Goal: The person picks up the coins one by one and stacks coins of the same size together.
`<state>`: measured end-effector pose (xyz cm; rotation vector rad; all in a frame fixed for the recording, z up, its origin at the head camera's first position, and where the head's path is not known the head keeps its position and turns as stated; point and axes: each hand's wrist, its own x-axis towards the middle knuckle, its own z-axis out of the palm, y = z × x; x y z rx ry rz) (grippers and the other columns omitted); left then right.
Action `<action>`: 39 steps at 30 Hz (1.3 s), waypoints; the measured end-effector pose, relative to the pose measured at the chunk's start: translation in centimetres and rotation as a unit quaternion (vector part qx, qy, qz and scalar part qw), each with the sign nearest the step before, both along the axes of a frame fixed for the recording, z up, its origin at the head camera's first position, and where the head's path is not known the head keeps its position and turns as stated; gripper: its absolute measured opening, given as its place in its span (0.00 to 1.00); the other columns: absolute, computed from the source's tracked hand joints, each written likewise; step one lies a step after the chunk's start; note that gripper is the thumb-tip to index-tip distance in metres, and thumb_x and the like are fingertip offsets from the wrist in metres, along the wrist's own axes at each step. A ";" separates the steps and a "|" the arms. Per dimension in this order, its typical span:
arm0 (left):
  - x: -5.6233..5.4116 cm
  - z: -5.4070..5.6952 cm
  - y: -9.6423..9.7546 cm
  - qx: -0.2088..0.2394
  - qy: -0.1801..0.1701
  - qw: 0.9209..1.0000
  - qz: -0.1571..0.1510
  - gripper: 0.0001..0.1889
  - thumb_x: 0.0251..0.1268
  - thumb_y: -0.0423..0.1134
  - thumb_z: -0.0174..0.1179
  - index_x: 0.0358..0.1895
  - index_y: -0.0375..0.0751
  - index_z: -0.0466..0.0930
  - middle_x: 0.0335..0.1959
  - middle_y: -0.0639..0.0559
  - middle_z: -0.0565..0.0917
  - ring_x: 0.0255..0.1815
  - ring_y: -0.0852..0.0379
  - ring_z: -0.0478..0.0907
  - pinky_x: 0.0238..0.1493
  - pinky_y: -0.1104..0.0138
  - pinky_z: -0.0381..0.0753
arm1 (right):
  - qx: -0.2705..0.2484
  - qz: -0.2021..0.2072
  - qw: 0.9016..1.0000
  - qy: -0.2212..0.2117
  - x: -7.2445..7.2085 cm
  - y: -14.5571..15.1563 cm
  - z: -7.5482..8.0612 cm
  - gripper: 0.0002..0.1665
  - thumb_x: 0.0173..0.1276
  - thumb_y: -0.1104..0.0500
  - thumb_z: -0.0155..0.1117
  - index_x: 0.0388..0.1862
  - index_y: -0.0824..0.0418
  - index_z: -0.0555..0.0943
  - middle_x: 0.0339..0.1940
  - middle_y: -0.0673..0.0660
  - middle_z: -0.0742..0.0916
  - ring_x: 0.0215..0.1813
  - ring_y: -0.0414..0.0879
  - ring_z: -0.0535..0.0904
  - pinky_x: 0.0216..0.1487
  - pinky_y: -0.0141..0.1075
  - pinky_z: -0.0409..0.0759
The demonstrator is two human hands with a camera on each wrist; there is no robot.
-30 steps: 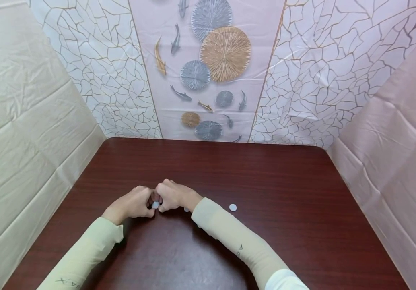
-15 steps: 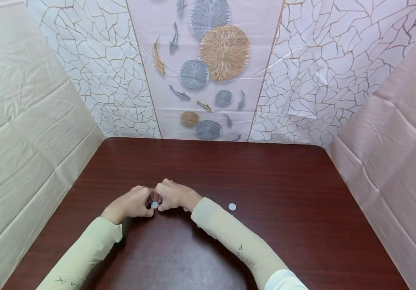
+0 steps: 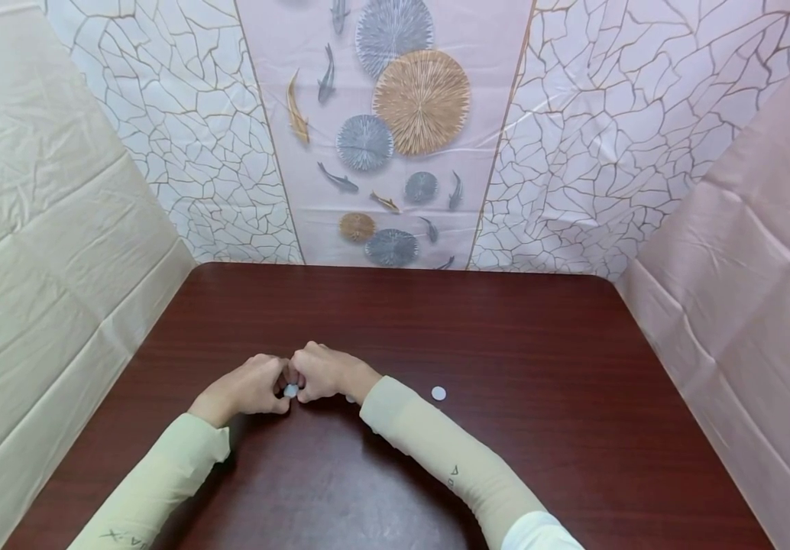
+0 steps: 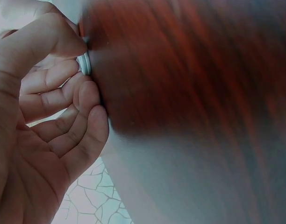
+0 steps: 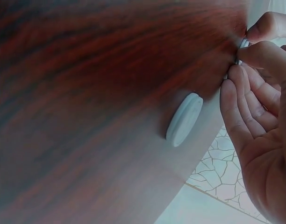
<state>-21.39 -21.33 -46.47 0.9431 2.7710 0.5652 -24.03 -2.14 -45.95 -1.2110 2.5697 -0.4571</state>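
Observation:
Both hands meet over the left middle of the dark wooden table. Between them, low at the tabletop, is a small white round disc [image 3: 290,390]. My left hand [image 3: 247,388] pinches it from the left, thumb nearer me and fingers curled on the far side. From the right, my right hand [image 3: 329,372] holds it at the edge with thumb and curled fingers. In the left wrist view the disc [image 4: 86,64] shows a layered edge, partly covered by the thumb. The fingertips also hide most of the disc [image 5: 244,44] in the right wrist view.
A second white disc [image 3: 350,399] lies partly hidden by the right wrist. Farther right lies a third white disc [image 3: 439,393]. One thick, two-layered disc [image 5: 184,120] appears large in the right wrist view. Patterned cloth [image 3: 395,153] rises behind the table [image 3: 539,336].
The whole head view shifts slightly leftward. Both hands keep their hold around the disc, with no clear movement on the table.

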 end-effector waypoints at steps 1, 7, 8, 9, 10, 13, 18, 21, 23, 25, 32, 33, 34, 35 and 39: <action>0.0 0.0 0.0 0.000 0.002 1.000 -0.001 0.11 0.46 0.34 0.72 0.33 0.46 0.80 0.25 0.59 0.80 0.27 0.68 0.72 0.32 0.72 0.75 | 0.001 -0.001 1.000 0.002 0.0 0.0 0.0 0.08 0.60 0.60 0.81 0.36 0.52 0.89 0.33 0.43 0.90 0.35 0.30 0.82 0.38 0.20 0.78; 0.0 -0.1 -0.1 0.003 0.003 1.000 -0.005 0.11 0.46 0.34 0.72 0.33 0.46 0.80 0.26 0.59 0.80 0.27 0.68 0.73 0.32 0.72 0.75 | 0.007 -0.003 1.000 0.001 0.2 0.0 0.1 0.07 0.61 0.60 0.81 0.35 0.52 0.88 0.33 0.43 0.89 0.35 0.31 0.82 0.37 0.21 0.78; 0.0 -0.1 -0.1 0.004 -0.001 1.000 -0.005 0.11 0.47 0.33 0.72 0.34 0.46 0.80 0.26 0.59 0.80 0.27 0.68 0.73 0.32 0.72 0.75 | 0.008 -0.002 1.000 -0.001 0.2 0.0 0.1 0.07 0.61 0.60 0.81 0.35 0.52 0.88 0.33 0.43 0.89 0.35 0.31 0.82 0.37 0.21 0.78; 0.0 -0.1 -0.2 0.005 -0.004 1.000 -0.003 0.11 0.47 0.33 0.72 0.34 0.46 0.81 0.27 0.59 0.81 0.28 0.67 0.74 0.33 0.72 0.76 | 0.008 -0.002 1.000 -0.002 0.2 0.0 0.2 0.07 0.61 0.60 0.80 0.35 0.52 0.88 0.33 0.43 0.89 0.35 0.31 0.82 0.37 0.21 0.78; 0.0 -0.1 -0.2 0.006 -0.006 1.000 -0.003 0.12 0.48 0.33 0.72 0.35 0.45 0.81 0.28 0.58 0.81 0.28 0.67 0.74 0.33 0.72 0.76 | 0.009 -0.003 1.000 -0.004 0.2 0.0 0.2 0.07 0.61 0.60 0.80 0.34 0.52 0.88 0.33 0.44 0.89 0.35 0.31 0.82 0.36 0.21 0.78; 0.0 -0.1 -0.2 0.006 -0.006 1.000 0.000 0.12 0.47 0.33 0.72 0.35 0.46 0.81 0.27 0.58 0.81 0.28 0.67 0.74 0.33 0.72 0.76 | 0.008 -0.002 1.000 -0.002 0.1 0.0 0.2 0.07 0.61 0.60 0.80 0.34 0.52 0.88 0.33 0.44 0.90 0.35 0.31 0.82 0.37 0.22 0.78; 0.0 -0.2 -0.1 0.002 0.003 1.000 0.000 0.11 0.46 0.34 0.72 0.32 0.47 0.80 0.24 0.58 0.79 0.26 0.68 0.71 0.31 0.72 0.73 | 0.008 -0.001 1.000 -0.002 0.0 -0.1 0.1 0.07 0.61 0.60 0.80 0.35 0.52 0.88 0.35 0.44 0.91 0.37 0.31 0.84 0.38 0.21 0.78; 0.0 -0.2 -0.1 0.001 0.008 1.000 0.000 0.11 0.45 0.34 0.72 0.31 0.47 0.79 0.24 0.58 0.78 0.25 0.68 0.70 0.30 0.72 0.72 | 0.004 0.001 1.000 -0.005 -0.1 0.0 0.0 0.07 0.61 0.60 0.80 0.36 0.52 0.89 0.35 0.44 0.91 0.37 0.31 0.84 0.39 0.21 0.78; 0.0 -0.3 -0.1 0.001 0.008 1.000 -0.001 0.11 0.45 0.34 0.72 0.31 0.47 0.79 0.24 0.58 0.78 0.25 0.68 0.70 0.30 0.72 0.72 | 0.002 0.003 1.000 -0.005 -0.1 0.0 -0.1 0.08 0.61 0.61 0.80 0.37 0.52 0.89 0.35 0.44 0.91 0.37 0.31 0.84 0.39 0.21 0.78; -0.1 -0.3 -0.1 0.002 0.005 1.000 -0.001 0.11 0.46 0.34 0.72 0.32 0.47 0.79 0.24 0.58 0.79 0.26 0.67 0.71 0.31 0.72 0.73 | -0.003 0.004 1.000 -0.005 -0.1 0.1 -0.1 0.08 0.61 0.61 0.80 0.37 0.52 0.89 0.35 0.44 0.91 0.37 0.31 0.84 0.39 0.20 0.78; 0.0 -0.3 -0.2 0.003 -0.014 1.000 0.010 0.11 0.48 0.36 0.72 0.36 0.45 0.81 0.29 0.58 0.82 0.31 0.65 0.76 0.35 0.70 0.78 | -0.017 0.013 0.999 -0.037 -0.1 1.1 0.3 0.11 0.65 0.60 0.78 0.46 0.58 0.89 0.42 0.48 0.92 0.43 0.33 0.86 0.44 0.20 0.80; 0.0 -0.3 -0.3 0.001 -0.015 1.000 0.011 0.11 0.49 0.36 0.72 0.36 0.45 0.81 0.30 0.58 0.82 0.32 0.65 0.77 0.36 0.70 0.79 | -0.018 0.016 0.999 -0.036 -0.2 1.3 0.4 0.12 0.65 0.60 0.77 0.47 0.59 0.89 0.43 0.49 0.92 0.44 0.33 0.87 0.44 0.20 0.80; 0.0 -0.2 -0.3 0.001 -0.016 1.000 0.010 0.12 0.49 0.36 0.73 0.37 0.44 0.82 0.31 0.57 0.82 0.32 0.65 0.78 0.37 0.70 0.79 | -0.019 0.019 0.999 -0.034 -0.2 1.6 0.5 0.13 0.65 0.60 0.77 0.49 0.59 0.88 0.44 0.49 0.92 0.44 0.33 0.87 0.45 0.20 0.80; 0.0 -0.1 -0.4 0.001 -0.017 1.000 0.010 0.13 0.49 0.37 0.73 0.38 0.43 0.82 0.31 0.57 0.83 0.33 0.65 0.78 0.37 0.70 0.80 | -0.022 0.023 0.999 -0.031 -0.2 2.0 0.7 0.14 0.66 0.61 0.76 0.50 0.60 0.88 0.44 0.50 0.92 0.45 0.34 0.87 0.46 0.20 0.81; 0.2 0.4 -0.7 0.009 -0.030 0.999 0.017 0.15 0.52 0.39 0.75 0.42 0.38 0.83 0.35 0.54 0.84 0.36 0.63 0.80 0.41 0.67 0.82 | -0.030 0.023 0.999 -0.010 -0.2 4.0 1.7 0.16 0.68 0.61 0.72 0.54 0.62 0.87 0.47 0.52 0.92 0.48 0.38 0.88 0.49 0.22 0.81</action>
